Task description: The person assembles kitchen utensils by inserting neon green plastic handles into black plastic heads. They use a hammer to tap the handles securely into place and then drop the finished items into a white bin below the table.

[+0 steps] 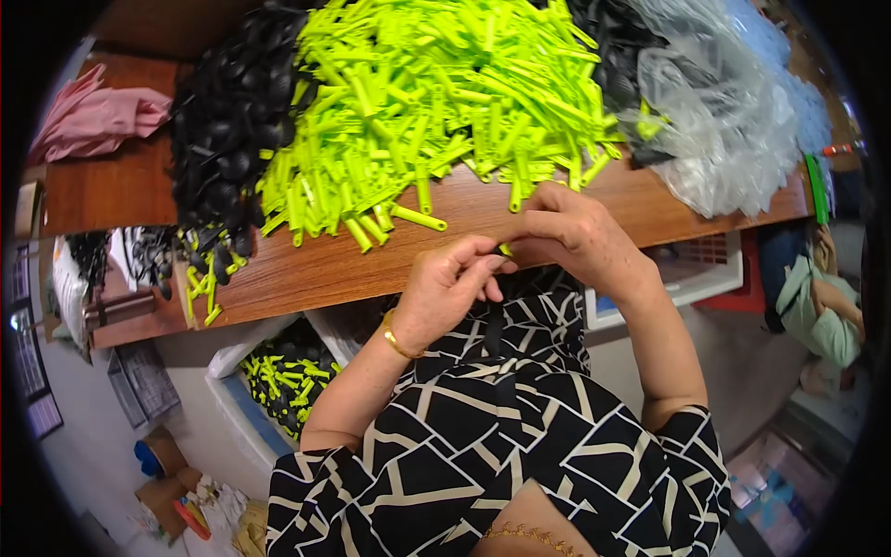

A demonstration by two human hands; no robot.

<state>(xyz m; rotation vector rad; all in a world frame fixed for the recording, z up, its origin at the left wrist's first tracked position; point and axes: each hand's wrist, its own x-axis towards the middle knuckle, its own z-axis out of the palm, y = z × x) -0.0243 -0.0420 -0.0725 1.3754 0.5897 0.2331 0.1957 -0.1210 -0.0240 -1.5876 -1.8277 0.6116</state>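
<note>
My left hand (444, 286), with a gold bangle at its wrist, is closed in a pinch near the table's front edge. A small bit of a yellow-green plastic handle (505, 249) shows between its fingertips and my right hand. My right hand (577, 234) bends over it from the other side, fingers curled and closed. Most of the held piece is hidden by the fingers, and I cannot make out whether a black part is joined to it. Just beyond my hands lies a big heap of yellow-green handles (418, 111), with a few loose ones along its front.
Black rounded plastic parts (223, 139) are piled left of the heap. Clear plastic bags (715, 130) lie at the right, a pink cloth (102, 116) at the far left. Below the table, a white-lined bin (292, 376) holds black and yellow-green pieces. Another person (817, 297) is at the right.
</note>
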